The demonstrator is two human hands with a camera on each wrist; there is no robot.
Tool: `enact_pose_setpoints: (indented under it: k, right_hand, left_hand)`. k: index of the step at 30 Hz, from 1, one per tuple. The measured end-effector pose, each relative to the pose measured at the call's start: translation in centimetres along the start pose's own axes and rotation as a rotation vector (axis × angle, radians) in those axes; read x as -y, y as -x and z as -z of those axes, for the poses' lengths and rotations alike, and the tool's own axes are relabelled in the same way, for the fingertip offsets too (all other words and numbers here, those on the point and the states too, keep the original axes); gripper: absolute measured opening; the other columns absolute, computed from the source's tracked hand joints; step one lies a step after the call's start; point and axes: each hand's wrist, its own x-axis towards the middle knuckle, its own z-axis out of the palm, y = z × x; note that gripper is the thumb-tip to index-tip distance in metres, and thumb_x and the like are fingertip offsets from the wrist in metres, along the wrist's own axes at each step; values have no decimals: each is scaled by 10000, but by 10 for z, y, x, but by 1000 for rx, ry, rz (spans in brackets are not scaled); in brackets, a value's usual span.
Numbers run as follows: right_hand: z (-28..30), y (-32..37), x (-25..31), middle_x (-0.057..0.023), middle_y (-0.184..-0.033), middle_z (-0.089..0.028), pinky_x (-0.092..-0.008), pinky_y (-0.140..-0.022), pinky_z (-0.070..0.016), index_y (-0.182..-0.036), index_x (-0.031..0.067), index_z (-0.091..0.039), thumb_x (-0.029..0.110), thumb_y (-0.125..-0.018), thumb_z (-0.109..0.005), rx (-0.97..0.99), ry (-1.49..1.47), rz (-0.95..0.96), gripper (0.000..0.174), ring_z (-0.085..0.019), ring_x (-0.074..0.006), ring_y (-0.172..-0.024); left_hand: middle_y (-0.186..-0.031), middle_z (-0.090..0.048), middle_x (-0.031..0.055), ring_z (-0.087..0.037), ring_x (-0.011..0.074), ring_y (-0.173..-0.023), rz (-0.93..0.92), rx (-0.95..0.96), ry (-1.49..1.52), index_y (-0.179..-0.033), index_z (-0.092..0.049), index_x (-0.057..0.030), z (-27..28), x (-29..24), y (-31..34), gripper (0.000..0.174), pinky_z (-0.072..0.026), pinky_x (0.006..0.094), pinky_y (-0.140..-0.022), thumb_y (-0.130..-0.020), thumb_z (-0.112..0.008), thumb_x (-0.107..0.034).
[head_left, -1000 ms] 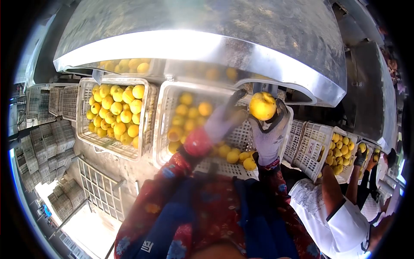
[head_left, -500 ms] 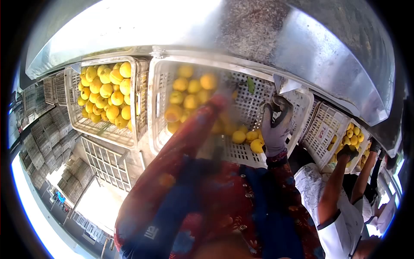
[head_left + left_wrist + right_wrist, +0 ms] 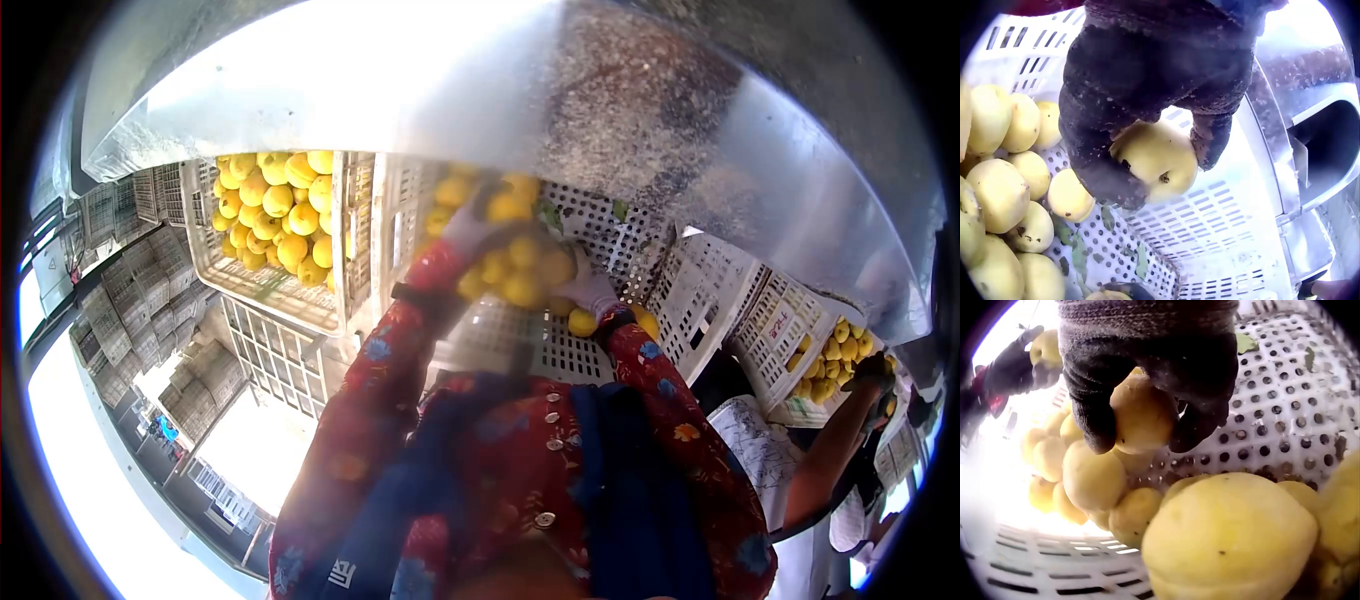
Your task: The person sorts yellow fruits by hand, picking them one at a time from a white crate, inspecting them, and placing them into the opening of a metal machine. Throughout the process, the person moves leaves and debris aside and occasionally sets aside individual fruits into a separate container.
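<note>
"Fruit (image 3: pixel 1144 415): where, and how is it held?"

"At the right hand's (image 3: pixel 1160 337) fingertips, gripped between thumb and fingers."

"Its long axis?"

"Can't tell; it looks nearly round."

"Around it?"

"Right wrist view: piled fruit (image 3: pixel 1094 475) close at seven o'clock, crate floor (image 3: pixel 1279 412) towards three."

"The left hand (image 3: pixel 468 235)?"

"Farther off, at ten o'clock from the right in the head view, fingers curled round another fruit (image 3: pixel 1169 162)."

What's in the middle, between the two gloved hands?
Yellow fruits lie piled in the crate between the left hand and right hand. The head view shows them, a bit blurry.
</note>
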Motion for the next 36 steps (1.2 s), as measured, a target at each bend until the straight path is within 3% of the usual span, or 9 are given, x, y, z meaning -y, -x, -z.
enact_pose_setpoints:
  k: [4, 5, 9, 13, 17, 21, 24, 27, 36]
  right_hand:
    - [26, 44, -6, -146, -1432, -481, -351, -1091, -408, -1428, 20, -409, 207, -705, -870, -151, -703, 292, 877, -489, -246, -1306]
    - [38, 61, 3, -145, -1427, -460, -349, -1085, -409, -1447, 25, -393, 86, -685, -859, -234, -618, 386, 895, -477, -239, -1301]
    - [63, 104, 38, -182, -1421, -446, -408, -1114, -376, -1426, 6, -432, 110, -684, -840, -413, -435, 541, 853, -440, -317, -1331]
    - [58, 126, 59, -175, -1310, -440, -422, -1086, -392, -1473, 1, -314, 160, -640, -877, -682, -380, 544, 1018, -455, -326, -1260]
    - [57, 138, 74, -192, -1285, -496, -432, -980, -446, -1402, 4, -397, 176, -662, -866, -933, -486, 482, 893, -509, -346, -1205]
    - [91, 149, 106, -223, -1241, -543, -448, -971, -449, -1368, -11, -419, 187, -701, -836, -1154, -82, 341, 811, -538, -395, -1161]
    - [116, 116, 100, -244, -1284, -513, -477, -998, -431, -1398, -9, -388, 238, -741, -832, -1413, 135, 418, 830, -511, -411, -1184]
    - [155, 68, 110, -276, -1214, -559, -526, -952, -435, -1343, -27, -436, 300, -775, -805, -1575, 384, 256, 753, -526, -461, -1133]
    - [119, 161, 109, -255, -1393, -487, -494, -1084, -403, -1363, -26, -425, 53, -751, -790, -1095, -122, 729, 717, -514, -387, -1280]
  left_hand:
    - [-1345, -509, 115, -530, 192, -1220, -152, 128, 259, -1443, -369, -35, -4, -21, 48, 682, -508, 316, -955, -855, -710, -88]
    - [-1348, -498, 98, -531, 174, -1200, -189, 171, 308, -1448, -365, -39, -11, -30, 60, 686, -500, 311, -957, -847, -696, -66]
    - [-1359, -494, 109, -528, 193, -1209, -398, 242, 296, -1442, -382, -43, -40, -43, 85, 715, -483, 331, -995, -808, -711, -63]
    - [-1340, -517, 134, -585, 229, -1159, -476, 254, 357, -1445, -395, -46, -51, -61, 105, 722, -539, 348, -930, -791, -697, 8]
    - [-1328, -520, 144, -628, 230, -1086, -467, 299, 377, -1459, -377, -66, -56, -72, 113, 749, -584, 323, -806, -784, -688, 31]
    - [-1343, -510, 156, -649, 230, -1040, -544, 264, 432, -1480, -330, -73, -52, -85, 123, 779, -600, 294, -732, -782, -647, 66]
    - [-1435, -428, 100, -410, 192, -1326, -555, 248, 490, -1499, -310, -25, -49, -92, 126, 839, -389, 331, -1067, -748, -685, -46]
    - [-1351, -497, 134, -539, 219, -1189, -678, 190, 265, -1500, -312, -47, -45, -102, 121, 865, -501, 332, -938, -736, -713, 5]
    - [-1345, -498, 152, -544, 222, -1207, -799, 164, 331, -1428, -394, -51, -73, -103, 101, 743, -505, 390, -967, -776, -748, -6]
